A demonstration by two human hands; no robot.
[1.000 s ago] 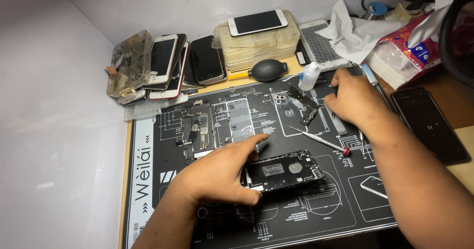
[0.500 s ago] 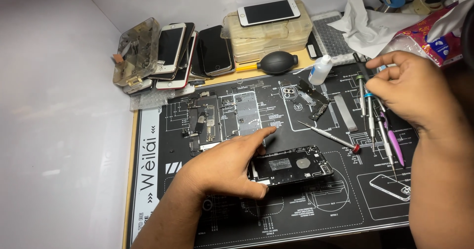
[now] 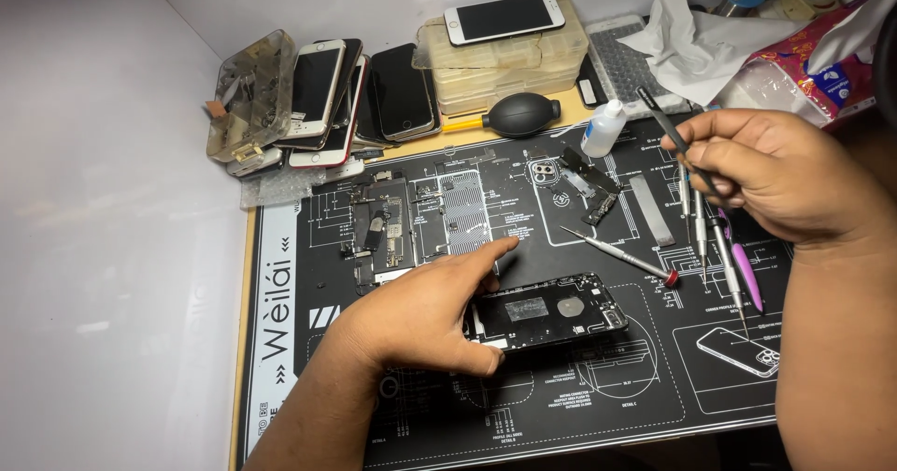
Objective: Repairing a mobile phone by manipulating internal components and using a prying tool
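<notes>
My left hand (image 3: 425,312) rests on the left end of an opened black phone body (image 3: 551,310), thumb under its near edge and forefinger stretched out flat. The phone lies on a black repair mat (image 3: 420,415) printed with white diagrams. My right hand (image 3: 775,172) is raised above the mat's right side and pinches a thin dark pair of tweezers (image 3: 668,130), its tip pointing up and away. A screwdriver with a red cap (image 3: 621,254) lies on the mat between the two hands.
Several phones (image 3: 346,92) lean in a stack at the back left beside a clear parts box (image 3: 245,92). A black air blower (image 3: 523,114), a small white bottle (image 3: 603,127), several thin tools (image 3: 724,256), small phone parts (image 3: 383,223) and crumpled tissue (image 3: 696,41) surround the mat.
My right hand has lifted off the row of tools at the mat's right with the tweezers in its fingers. My left hand has stayed on the phone body.
</notes>
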